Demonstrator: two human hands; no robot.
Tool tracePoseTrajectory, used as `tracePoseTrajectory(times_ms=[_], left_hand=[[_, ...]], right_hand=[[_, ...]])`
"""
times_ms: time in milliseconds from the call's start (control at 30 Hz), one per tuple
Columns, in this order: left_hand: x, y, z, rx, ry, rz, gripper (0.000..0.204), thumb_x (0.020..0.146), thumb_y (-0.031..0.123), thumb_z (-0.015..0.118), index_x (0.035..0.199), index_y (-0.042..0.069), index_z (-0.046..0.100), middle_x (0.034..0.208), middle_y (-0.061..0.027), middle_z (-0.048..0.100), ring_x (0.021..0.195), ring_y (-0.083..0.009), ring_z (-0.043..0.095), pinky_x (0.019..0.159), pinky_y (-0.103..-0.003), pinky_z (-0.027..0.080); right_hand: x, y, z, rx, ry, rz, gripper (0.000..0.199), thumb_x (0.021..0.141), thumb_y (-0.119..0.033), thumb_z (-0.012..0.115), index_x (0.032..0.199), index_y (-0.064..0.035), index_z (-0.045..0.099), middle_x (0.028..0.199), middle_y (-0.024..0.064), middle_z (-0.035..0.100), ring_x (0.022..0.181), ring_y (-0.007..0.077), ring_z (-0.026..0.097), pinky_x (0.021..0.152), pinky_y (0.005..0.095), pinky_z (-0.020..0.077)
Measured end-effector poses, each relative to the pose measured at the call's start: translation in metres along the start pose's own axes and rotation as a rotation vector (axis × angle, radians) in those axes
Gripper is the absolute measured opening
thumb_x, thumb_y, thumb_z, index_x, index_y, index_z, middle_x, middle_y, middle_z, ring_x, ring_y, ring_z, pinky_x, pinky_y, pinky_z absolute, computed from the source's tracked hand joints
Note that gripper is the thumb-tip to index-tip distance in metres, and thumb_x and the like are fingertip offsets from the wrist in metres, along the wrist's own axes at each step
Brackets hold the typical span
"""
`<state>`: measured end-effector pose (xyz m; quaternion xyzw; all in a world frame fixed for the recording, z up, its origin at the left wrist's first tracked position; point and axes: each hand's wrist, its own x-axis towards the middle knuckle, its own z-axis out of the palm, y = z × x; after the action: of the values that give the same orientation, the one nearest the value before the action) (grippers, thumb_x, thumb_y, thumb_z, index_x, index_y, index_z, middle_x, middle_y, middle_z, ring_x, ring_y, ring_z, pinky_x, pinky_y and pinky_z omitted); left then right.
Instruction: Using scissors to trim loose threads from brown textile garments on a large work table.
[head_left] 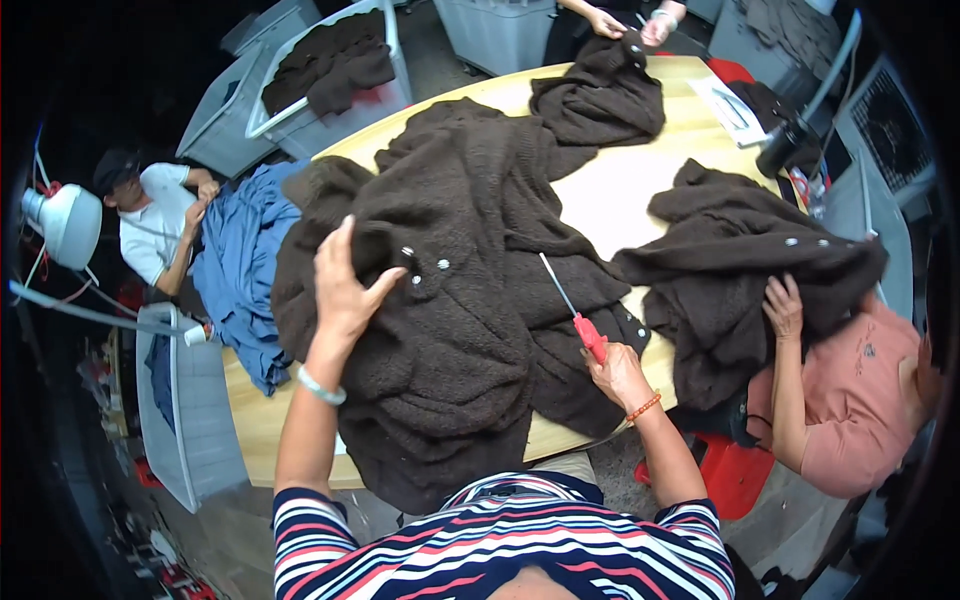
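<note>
A large dark brown fleece garment (450, 210) lies heaped on the table in front of me, with silvery round snap buttons (444, 265) near its left middle. My left hand (345, 280) is over the cloth beside these buttons, fingers spread and thumb apart, gripping nothing. In my right hand (620, 376) is a red-handled tool (590, 338) with a long thin metal shaft, like a screwdriver. The shaft points up and left across the garment. More buttons (641, 332) show on a fold just right of the tool.
Around the pale wooden table (255, 440), co-workers handle a blue cloth (245, 260) on the left and brown garments at right (720, 240) and far side (605, 95). Grey bins (190, 430) stand around it. A red stool (735, 480) is at the lower right.
</note>
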<state>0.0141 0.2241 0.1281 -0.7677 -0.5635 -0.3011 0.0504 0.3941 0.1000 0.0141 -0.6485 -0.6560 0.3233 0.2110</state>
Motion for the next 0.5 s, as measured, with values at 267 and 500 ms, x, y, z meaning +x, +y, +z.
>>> tracePoseTrajectory(times_ms=[267,500], left_hand=[[-0.026,0.004,-0.026,-0.139,-0.078,-0.057,0.033,0.064,-0.01,0.052,0.093,-0.001,0.063,0.089,-0.0165,0.057,0.089,-0.0347,0.06,0.08,-0.037,0.05],[-0.109,0.011,-0.142,0.197,-0.568,-0.248,0.03,0.067,-0.006,0.06,0.096,0.001,0.065,0.096,-0.015,0.061,0.096,-0.034,0.057,0.086,-0.038,0.045]], right_hand=[[-0.007,-0.03,-0.006,-0.264,0.154,0.04,0.021,0.082,-0.006,0.067,0.097,0.0005,0.054,0.096,0.0242,0.053,0.08,0.0432,0.061,0.069,0.0506,0.0502],[-0.014,-0.03,-0.023,0.137,0.23,-0.008,0.02,0.09,-0.008,0.06,0.104,-0.004,0.046,0.085,0.021,0.06,0.078,0.0405,0.063,0.069,0.0408,0.0492]])
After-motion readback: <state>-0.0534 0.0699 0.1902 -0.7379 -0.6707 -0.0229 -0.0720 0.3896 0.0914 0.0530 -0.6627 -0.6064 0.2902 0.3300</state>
